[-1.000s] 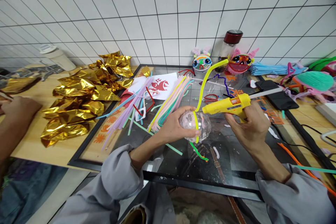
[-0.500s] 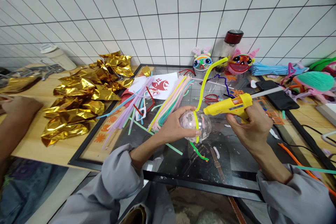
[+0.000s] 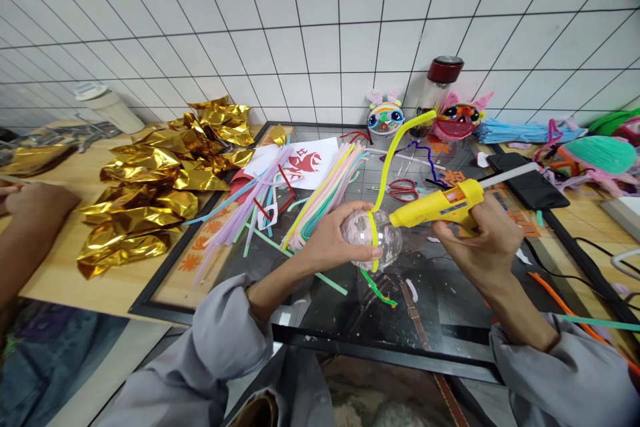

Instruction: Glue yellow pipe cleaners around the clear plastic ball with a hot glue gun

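Observation:
My left hand (image 3: 345, 240) grips a clear plastic ball (image 3: 391, 243) over the dark glass tabletop. A yellow pipe cleaner (image 3: 389, 163) runs down the ball's front between thumb and fingers, and its free end stands up and bends to the right. In my right hand (image 3: 483, 233) is a yellow hot glue gun (image 3: 433, 207) with a white glue stick (image 3: 510, 175) poking out of its back. The nozzle points left at the ball's upper right side; whether it touches, I cannot tell. A short green pipe cleaner (image 3: 379, 290) lies below the ball.
Pastel pipe cleaners (image 3: 325, 197) lie left of the ball, near gold foil (image 3: 143, 170). Behind are red-handled scissors (image 3: 403, 190), two decorated animal-face balls (image 3: 385, 115) and a bottle (image 3: 440, 83). A phone (image 3: 530, 180) rests at right. A co-worker's hand (image 3: 40, 207) is far left.
The glue gun has shifted slightly to the right and tilted a little with my right hand. My left hand holds the ball and yellow pipe cleaner almost still.

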